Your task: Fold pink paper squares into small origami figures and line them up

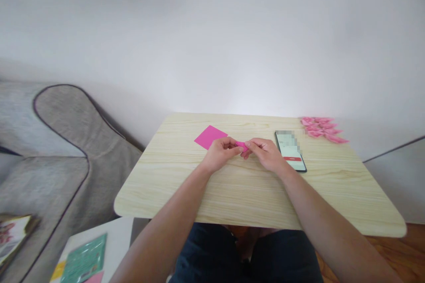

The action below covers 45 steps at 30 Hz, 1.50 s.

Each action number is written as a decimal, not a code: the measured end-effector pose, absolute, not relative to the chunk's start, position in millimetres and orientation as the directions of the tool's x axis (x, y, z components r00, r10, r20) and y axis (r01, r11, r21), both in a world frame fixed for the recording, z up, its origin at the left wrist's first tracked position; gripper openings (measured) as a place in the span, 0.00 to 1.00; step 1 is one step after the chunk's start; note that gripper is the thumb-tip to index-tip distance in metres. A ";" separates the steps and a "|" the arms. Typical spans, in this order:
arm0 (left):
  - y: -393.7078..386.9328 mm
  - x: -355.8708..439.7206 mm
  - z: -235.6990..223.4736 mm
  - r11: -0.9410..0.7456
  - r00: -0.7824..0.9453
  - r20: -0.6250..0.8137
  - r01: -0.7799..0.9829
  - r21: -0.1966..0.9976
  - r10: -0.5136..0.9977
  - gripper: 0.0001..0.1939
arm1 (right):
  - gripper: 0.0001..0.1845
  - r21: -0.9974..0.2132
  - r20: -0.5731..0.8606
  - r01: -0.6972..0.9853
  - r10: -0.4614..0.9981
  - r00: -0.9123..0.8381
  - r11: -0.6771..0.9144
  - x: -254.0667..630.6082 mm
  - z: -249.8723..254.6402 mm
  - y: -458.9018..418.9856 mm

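Note:
Between my two hands, just above the table, is a small folded piece of bright pink paper [242, 145]. My left hand [223, 152] pinches its left end with thumb and fingers. At the other end, my right hand [265, 152] grips it the same way, so my fingers cover much of the fold. A flat square sheet of pink paper [209, 136] lies on the table behind my left hand, partly hidden by it. Several folded pink paper pieces [322, 129] rest in a group at the table's far right.
A phone [292, 152] with its screen lit lies right of my right hand. The pale wood-grain table [245, 199] stands against a white wall. To the left are a grey sofa [66, 141] and a low white surface bearing a green packet [84, 260].

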State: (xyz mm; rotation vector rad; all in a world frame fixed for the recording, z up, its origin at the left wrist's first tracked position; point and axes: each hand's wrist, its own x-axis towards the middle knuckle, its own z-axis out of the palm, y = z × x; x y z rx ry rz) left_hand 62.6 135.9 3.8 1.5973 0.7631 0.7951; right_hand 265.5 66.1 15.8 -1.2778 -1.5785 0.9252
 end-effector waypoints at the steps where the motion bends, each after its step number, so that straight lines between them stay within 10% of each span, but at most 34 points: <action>1: 135.4 63.0 4.6 -0.183 0.556 0.115 0.069 0.981 0.823 0.16 | 0.24 -0.924 0.186 0.327 0.980 -0.066 0.197 265.5 14.9 66.2; 45: 121.5 72.0 -3.5 -0.616 0.339 0.527 0.255 0.746 0.779 0.06 | 0.19 -0.956 0.089 -0.276 0.995 0.051 0.100 259.7 0.8 76.4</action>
